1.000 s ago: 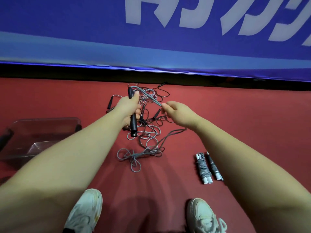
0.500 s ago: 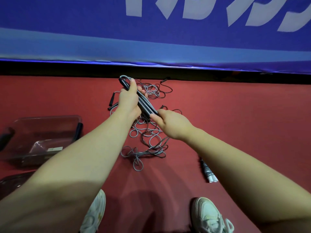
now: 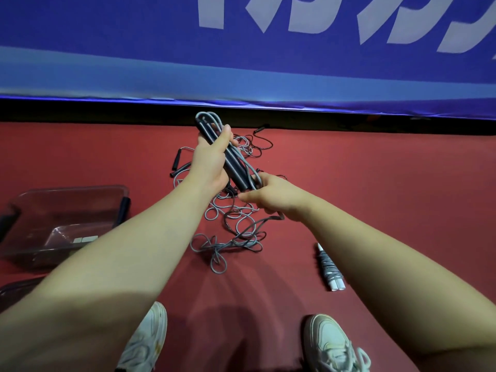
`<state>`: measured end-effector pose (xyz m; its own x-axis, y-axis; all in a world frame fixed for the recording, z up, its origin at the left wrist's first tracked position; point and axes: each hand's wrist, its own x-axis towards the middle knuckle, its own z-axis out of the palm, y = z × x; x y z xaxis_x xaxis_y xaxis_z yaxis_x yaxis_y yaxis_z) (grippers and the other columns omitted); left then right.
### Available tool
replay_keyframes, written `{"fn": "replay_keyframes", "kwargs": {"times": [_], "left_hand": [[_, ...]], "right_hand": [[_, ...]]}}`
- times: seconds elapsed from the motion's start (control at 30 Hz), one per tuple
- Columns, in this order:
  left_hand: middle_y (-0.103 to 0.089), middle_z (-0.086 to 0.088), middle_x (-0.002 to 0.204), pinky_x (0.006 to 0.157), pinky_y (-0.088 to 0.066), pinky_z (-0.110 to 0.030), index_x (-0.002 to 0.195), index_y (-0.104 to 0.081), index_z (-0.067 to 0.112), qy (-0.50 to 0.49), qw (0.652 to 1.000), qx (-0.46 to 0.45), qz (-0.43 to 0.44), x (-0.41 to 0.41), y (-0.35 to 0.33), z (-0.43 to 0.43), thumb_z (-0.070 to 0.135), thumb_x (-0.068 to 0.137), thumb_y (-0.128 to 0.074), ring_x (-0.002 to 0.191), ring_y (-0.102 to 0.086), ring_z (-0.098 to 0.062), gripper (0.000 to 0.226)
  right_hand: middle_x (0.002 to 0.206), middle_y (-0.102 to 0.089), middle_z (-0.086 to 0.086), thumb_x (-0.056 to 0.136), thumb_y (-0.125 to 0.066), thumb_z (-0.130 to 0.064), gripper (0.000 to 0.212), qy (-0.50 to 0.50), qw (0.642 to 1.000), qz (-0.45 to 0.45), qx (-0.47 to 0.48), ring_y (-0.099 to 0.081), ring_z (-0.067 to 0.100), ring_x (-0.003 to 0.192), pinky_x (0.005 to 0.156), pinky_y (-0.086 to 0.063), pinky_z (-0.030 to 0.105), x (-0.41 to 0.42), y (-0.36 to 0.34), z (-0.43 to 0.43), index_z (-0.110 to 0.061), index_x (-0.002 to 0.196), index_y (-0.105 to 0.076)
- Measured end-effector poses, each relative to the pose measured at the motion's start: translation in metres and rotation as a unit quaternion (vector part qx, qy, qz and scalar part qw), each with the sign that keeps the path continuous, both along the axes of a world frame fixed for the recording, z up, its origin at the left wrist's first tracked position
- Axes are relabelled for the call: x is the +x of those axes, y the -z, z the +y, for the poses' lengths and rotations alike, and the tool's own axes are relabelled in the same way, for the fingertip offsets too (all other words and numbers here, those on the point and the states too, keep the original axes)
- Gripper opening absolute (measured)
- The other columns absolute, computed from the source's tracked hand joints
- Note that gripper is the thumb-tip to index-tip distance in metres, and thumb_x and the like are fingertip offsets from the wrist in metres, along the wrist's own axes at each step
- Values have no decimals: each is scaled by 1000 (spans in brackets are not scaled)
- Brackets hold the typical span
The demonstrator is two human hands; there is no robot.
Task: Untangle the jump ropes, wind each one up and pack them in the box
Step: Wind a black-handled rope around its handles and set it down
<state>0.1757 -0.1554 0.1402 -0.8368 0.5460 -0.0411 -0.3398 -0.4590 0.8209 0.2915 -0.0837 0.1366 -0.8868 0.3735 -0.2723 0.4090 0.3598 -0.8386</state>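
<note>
Gripping the paired dark handles (image 3: 236,170) tight, the left hand (image 3: 210,162) holds them tilted above the tangled ropes (image 3: 230,232) on the red floor (image 3: 375,183), the right hand (image 3: 273,201) pinching the grey cord (image 3: 248,167) at their lower end, the clear box (image 3: 80,188) off left.

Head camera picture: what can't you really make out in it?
Head view:
- Black handles: count hidden by the gripping left hand.
- Rope tangle: rope count unclear; right hand covers part.
- Box: cut by left edge; left forearm covers its near corner.
- Wound rope: partly behind right forearm.
- Banner lettering: cut by top edge.
</note>
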Motion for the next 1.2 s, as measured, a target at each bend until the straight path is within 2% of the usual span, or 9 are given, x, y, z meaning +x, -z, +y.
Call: {"fn": "replay_keyframes", "kwargs": {"times": [0.13, 0.23, 0.47, 0.67, 0.87, 0.93, 1.0, 1.1, 1.2], "left_hand": [[-47, 3, 65, 63, -42, -25, 93, -46, 17, 8, 999, -11, 29, 5, 1, 1, 12, 96, -53, 58, -47, -8, 9], [-45, 4, 63, 64, -41, -23, 89, -47, 16, 27, 998, -24, 52, 12, 0, 2, 13, 97, -51, 58, -45, -8, 10], [-53, 4, 88, 93, -42, -27, 90, -50, 20, 68, 987, -88, 113, 27, -12, 5, 18, 95, -55, 87, -53, -7, 8], [-48, 2, 79, 82, -40, -24, 80, -47, 18, 89, 984, -89, 123, 22, -13, 2, 11, 94, -56, 78, -49, -10, 18], [-65, 3, 74, 81, -39, -28, 72, -66, 16, 175, 977, -113, 54, 6, -1, -17, 13, 88, -63, 79, -55, -14, 17], [-71, -1, 85, 85, -45, -27, 77, -74, 15, 270, 956, -115, 5, -9, 3, -35, 26, 70, -79, 87, -61, -16, 14], [-72, -3, 95, 88, -50, -31, 91, -70, 17, 330, 936, -121, 8, -30, 7, -51, 34, 42, -94, 91, -67, -21, 57], [-69, 1, 104, 86, -46, -26, 103, -60, 23, 354, 899, -209, 152, -46, -4, -66, 50, 26, -94, 91, -65, -12, 88], [-58, 6, 125, 98, -40, -25, 115, -51, 33, 383, 721, -425, 391, -35, -28, -58, 65, 31, -86, 114, -54, -7, 97]], "right_hand": [[65, -44, -7, 84, -66, -36, 30, -2, 996, -38, 86, -40, 8, 53, 48, -30, 21, -7, 1, -6, -24, 74, -40], [65, -50, -3, 82, -62, -26, 23, 12, 991, -58, 123, -48, 14, 55, 48, -35, 23, -9, -2, -8, -20, 73, -42], [65, -51, 1, 77, -60, -24, 19, 55, 987, -66, 138, -44, 19, 56, 54, -35, 27, -9, 1, -8, -18, 69, -44], [64, -50, -1, 80, -52, -27, 21, 83, 974, -43, 208, -46, 23, 63, 55, -35, 28, -8, 8, -4, -18, 65, -41], [77, -51, -1, 87, -48, -30, 11, 68, 914, -96, 389, -49, 26, 73, 63, -37, 27, 0, 2, 11, -19, 89, -51], [85, -56, 2, 88, -48, -32, 18, 54, 886, -105, 449, -51, 27, 75, 64, -37, 27, 5, -3, 17, -19, 97, -56], [92, -61, 5, 89, -49, -36, 24, 38, 857, -103, 504, -58, 30, 83, 65, -37, 27, 8, -7, 23, -19, 103, -58], [99, -65, 7, 90, -49, -34, 24, 3, 814, -99, 572, -61, 32, 89, 63, -36, 28, 10, -8, 28, -17, 104, -58], [97, -65, 5, 89, -47, -27, 20, -58, 779, -99, 617, -62, 32, 85, 60, -35, 29, 8, -2, 23, -17, 103, -57]]}}
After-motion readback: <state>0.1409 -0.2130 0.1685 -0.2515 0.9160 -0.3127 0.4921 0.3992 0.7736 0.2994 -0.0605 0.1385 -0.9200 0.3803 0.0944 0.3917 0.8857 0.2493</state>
